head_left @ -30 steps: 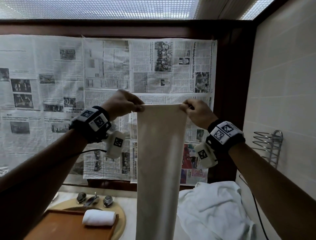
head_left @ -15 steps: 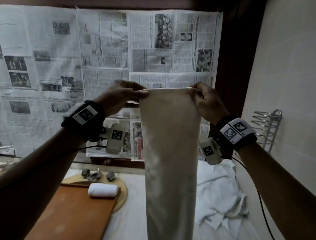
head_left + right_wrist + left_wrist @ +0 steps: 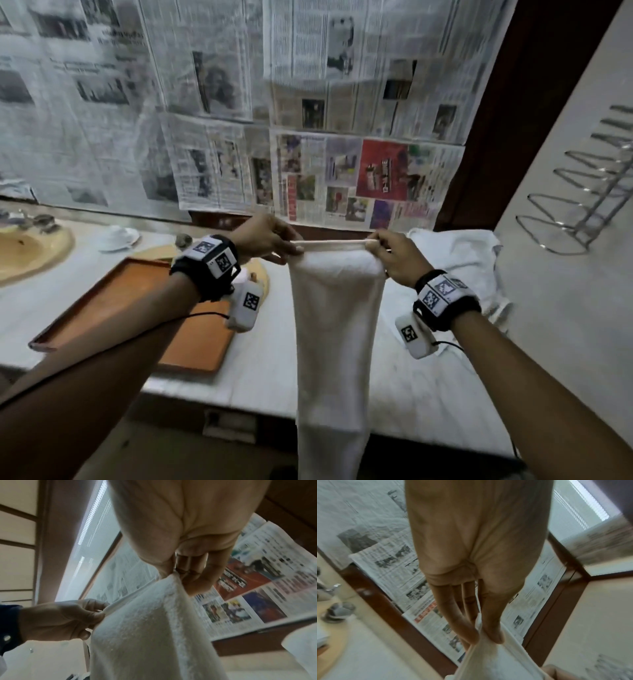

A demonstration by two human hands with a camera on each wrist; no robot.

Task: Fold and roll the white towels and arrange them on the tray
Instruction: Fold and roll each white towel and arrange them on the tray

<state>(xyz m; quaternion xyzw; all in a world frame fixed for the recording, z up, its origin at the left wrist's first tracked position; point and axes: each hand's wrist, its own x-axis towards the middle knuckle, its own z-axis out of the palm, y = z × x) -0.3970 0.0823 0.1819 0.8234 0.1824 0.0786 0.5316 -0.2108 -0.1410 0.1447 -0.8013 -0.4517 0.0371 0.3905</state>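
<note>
Here, the left hand [image 3: 265, 238] and right hand [image 3: 399, 255] each pinch a top corner of the hanging towel [image 3: 337, 325] beside the tray [image 3: 102, 294].

Head camera: on my head, looks forward and down over both forearms, across the worktop [image 3: 260, 373] to the newspaper-covered wall [image 3: 212, 113] behind; widest and farthest view, it takes in my left hand [image 3: 263, 240], my right hand [image 3: 397, 258] and the towel [image 3: 337, 325] hanging between them

Left wrist camera: under my left wrist, looks along the palm to the fingers [image 3: 462, 627], very near; same newspaper wall beyond

Right wrist camera: under my right wrist, tilted upward, palm close and filling the top; across the towel's top edge it sees my left hand too

All three views share the towel's top edge and the wall
</note>
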